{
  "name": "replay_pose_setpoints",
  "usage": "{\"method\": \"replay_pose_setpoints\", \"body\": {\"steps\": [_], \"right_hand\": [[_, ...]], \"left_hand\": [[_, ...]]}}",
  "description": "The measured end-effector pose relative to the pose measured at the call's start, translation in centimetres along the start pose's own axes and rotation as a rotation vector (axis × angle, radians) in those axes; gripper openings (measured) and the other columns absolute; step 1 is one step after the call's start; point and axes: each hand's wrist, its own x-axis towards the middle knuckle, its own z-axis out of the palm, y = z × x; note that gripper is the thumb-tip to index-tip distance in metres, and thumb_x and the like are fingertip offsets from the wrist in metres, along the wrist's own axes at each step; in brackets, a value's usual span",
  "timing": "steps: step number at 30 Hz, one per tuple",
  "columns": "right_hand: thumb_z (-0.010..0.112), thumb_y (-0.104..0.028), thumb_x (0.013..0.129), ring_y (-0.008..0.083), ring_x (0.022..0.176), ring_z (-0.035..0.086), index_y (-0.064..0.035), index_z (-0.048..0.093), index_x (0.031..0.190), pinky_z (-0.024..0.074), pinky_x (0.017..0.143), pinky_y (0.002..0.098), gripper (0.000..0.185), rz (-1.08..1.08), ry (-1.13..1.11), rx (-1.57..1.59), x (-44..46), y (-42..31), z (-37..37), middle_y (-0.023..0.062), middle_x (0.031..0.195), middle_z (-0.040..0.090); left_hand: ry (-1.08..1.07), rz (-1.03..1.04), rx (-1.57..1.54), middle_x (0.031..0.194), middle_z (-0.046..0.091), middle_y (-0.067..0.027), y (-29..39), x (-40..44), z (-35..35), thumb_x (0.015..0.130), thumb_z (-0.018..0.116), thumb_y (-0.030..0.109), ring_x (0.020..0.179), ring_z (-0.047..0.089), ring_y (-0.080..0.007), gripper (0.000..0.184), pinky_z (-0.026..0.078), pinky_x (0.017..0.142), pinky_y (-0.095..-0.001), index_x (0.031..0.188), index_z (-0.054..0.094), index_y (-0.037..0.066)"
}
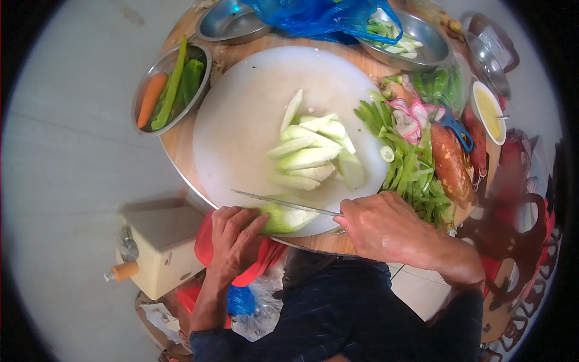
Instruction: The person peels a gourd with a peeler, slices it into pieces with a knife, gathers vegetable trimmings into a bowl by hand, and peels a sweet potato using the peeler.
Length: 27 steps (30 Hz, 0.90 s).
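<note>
Head view: at the cutting board's [235,133] 10 o'clock, one metal bowl [202,54] holds one carrot [152,99], one long green pepper [171,90] and something green beside it; a second bowl [226,24] sits at 11. At 7, the left hand [232,238] has its fingers bent, gripping one end of one pale green stalk [280,220], which lies at 6 o'clock near the board's edge. Slicing seems the step in hand; the next stroke calls for fingertips clear of the blade. Roughly ten cut pieces [307,158], some overlapping, lie about the centre. One knife [283,201] points toward 8, its handle clenched by the right hand [386,226] between 4 and 5. Rightward come a third bowl [435,45] past 1 o'clock, uncountable chopped greens [410,166] toward 4, one pair of scissors [447,119] at 3 and one white dish [477,101] beyond.
</note>
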Motion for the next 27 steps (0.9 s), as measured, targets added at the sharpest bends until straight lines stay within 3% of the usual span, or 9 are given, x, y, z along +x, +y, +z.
{"method": "replay_pose_setpoints", "body": {"steps": [7, 10, 12, 15, 19, 22, 24, 27], "right_hand": [[0.067, -0.008, 0.089, 0.047, 0.069, 0.074, 0.0067, 0.066, 0.089, 0.06, 0.067, 0.0547, 0.015, 0.024, -0.143, -0.1, -1.3, 1.3, 0.3, 0.025, 0.069, 0.068], [0.067, -0.008, 0.089, 0.0471, 0.07, 0.074, 0.0064, 0.067, 0.089, 0.0601, 0.068, 0.055, 0.015, 0.04, -0.051, -0.117, -1.6, 1.3, 0.3, 0.0255, 0.07, 0.069], [0.063, -0.019, 0.103, 0.0476, 0.071, 0.069, 0.0052, 0.066, 0.087, 0.0556, 0.067, 0.055, 0.029, 0.087, 0.016, -0.081, -0.8, 2.0, 0.9, 0.0262, 0.074, 0.068], [0.065, -0.014, 0.098, 0.0465, 0.073, 0.073, 0.0048, 0.071, 0.089, 0.059, 0.068, 0.0541, 0.022, 0.155, 0.091, -0.069, 0.2, 2.4, 0.0, 0.027, 0.075, 0.07], [0.064, -0.019, 0.102, 0.0464, 0.073, 0.073, 0.005, 0.071, 0.09, 0.0577, 0.068, 0.0543, 0.027, 0.138, 0.163, -0.09, -0.2, 2.4, -0.4, 0.0265, 0.076, 0.07], [0.064, -0.021, 0.103, 0.0462, 0.073, 0.072, 0.0042, 0.07, 0.089, 0.0569, 0.067, 0.0548, 0.029, 0.123, 0.129, -0.073, -0.7, 2.0, -0.6, 0.0253, 0.077, 0.071], [0.062, -0.021, 0.104, 0.0459, 0.073, 0.072, 0.004, 0.069, 0.089, 0.0567, 0.067, 0.055, 0.03, 0.063, 0.097, 0.001, -0.8, 1.1, -1.0, 0.0248, 0.077, 0.07], [0.062, -0.02, 0.105, 0.046, 0.073, 0.073, 0.0041, 0.068, 0.089, 0.0569, 0.067, 0.0548, 0.03, 0.049, 0.043, 0.008, -0.4, 0.2, -1.0, 0.0249, 0.077, 0.07]], "left_hand": [[0.005, 0.027, 0.004, 0.12, 0.068, -0.0085, 0.1, 0.5, -0.5, 0.066, 0.083, 0.005, 0.11, 0.062, -0.0324, 0.066, 0.051, 0.093, -0.0489, 0.13, 0.07, 0.012], [-0.15, -0.154, 0.019, 0.12, 0.069, -0.011, 0.0, 1.7, -1.3, 0.062, 0.088, 0.004, 0.111, 0.063, -0.0363, 0.072, 0.052, 0.095, -0.0493, 0.131, 0.068, 0.012], [-0.274, -0.12, -0.004, 0.121, 0.067, -0.0118, -0.8, 1.9, -1.6, 0.063, 0.086, 0.008, 0.112, 0.064, -0.0362, 0.077, 0.05, 0.096, -0.0512, 0.136, 0.065, 0.012], [-0.19, 0.048, 0.194, 0.123, 0.063, -0.0108, -1.5, 3.1, -0.7, 0.065, 0.087, 0.01, 0.111, 0.062, -0.0327, 0.08, 0.049, 0.094, -0.049, 0.142, 0.064, 0.013], [-0.168, 0.043, 0.133, 0.121, 0.063, -0.0097, -1.1, 3.3, -0.1, 0.065, 0.087, 0.014, 0.112, 0.063, -0.0322, 0.079, 0.05, 0.096, -0.0496, 0.141, 0.066, 0.014], [-0.129, 0.034, -0.007, 0.12, 0.063, -0.0086, -0.9, 1.9, 0.1, 0.065, 0.088, 0.015, 0.112, 0.063, -0.0315, 0.074, 0.051, 0.098, -0.0506, 0.137, 0.069, 0.017], [-0.056, 0.065, 0.002, 0.122, 0.064, -0.0112, -0.9, 1.0, 0.3, 0.06, 0.081, 0.005, 0.112, 0.063, -0.0354, 0.069, 0.053, 0.096, -0.0524, 0.128, 0.073, 0.015], [-0.028, 0.069, 0.006, 0.12, 0.065, -0.0107, -0.8, 0.9, 0.4, 0.058, 0.081, 0.005, 0.111, 0.063, -0.0354, 0.066, 0.054, 0.094, -0.0509, 0.123, 0.075, 0.016]]}}
